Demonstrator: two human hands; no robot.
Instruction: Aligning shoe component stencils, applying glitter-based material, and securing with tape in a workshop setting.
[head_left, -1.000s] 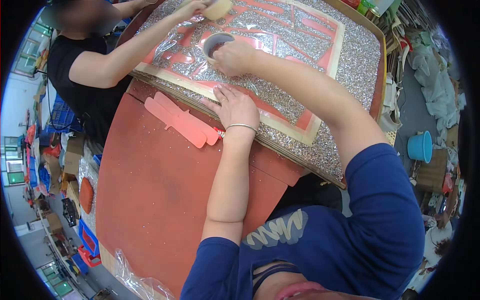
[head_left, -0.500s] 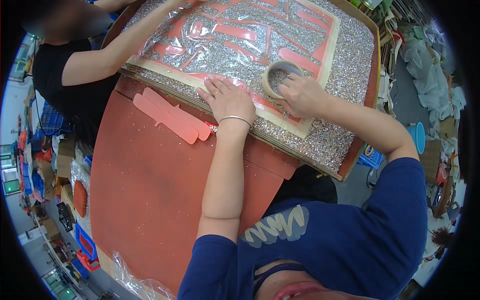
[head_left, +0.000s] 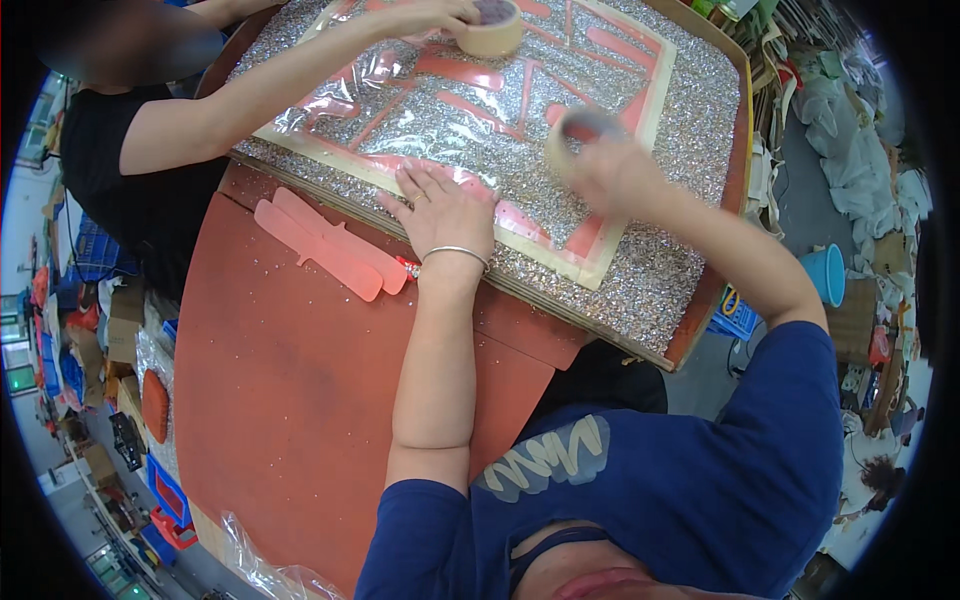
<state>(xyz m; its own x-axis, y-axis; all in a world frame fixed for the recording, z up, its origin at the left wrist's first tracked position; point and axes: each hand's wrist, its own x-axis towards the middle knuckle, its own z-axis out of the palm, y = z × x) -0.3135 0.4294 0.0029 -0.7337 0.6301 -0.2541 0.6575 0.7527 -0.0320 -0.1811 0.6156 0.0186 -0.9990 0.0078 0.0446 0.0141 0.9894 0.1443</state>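
My left hand (head_left: 447, 215) lies flat with fingers stretched on the near taped edge of a clear plastic sheet (head_left: 480, 140). Coral-red shapes and strips show on or under this sheet, bordered by cream masking tape (head_left: 545, 262). My right hand (head_left: 622, 180), smeared by motion, grips a roll of masking tape (head_left: 560, 152) above the sheet's right part. All this lies over a glittery layer (head_left: 700, 130) of small silvery bits in a shallow wooden-edged tray (head_left: 737, 190). Just left of my left wrist, coral-red flat pieces (head_left: 330, 245) rest on the table.
The reddish-brown table (head_left: 300, 400) carries scattered glitter bits. At the upper left a co-worker's hand (head_left: 440, 15) holds another tape roll (head_left: 492, 35) over the sheet. Crumpled clear plastic (head_left: 265, 560) lies at the lower left. A blue bucket (head_left: 824, 275) stands right of the tray.
My right hand has lifted the tape roll from the sheet's right edge, slightly up and right. My left hand stays pressed down. The co-worker's hand has come inward with a tape roll.
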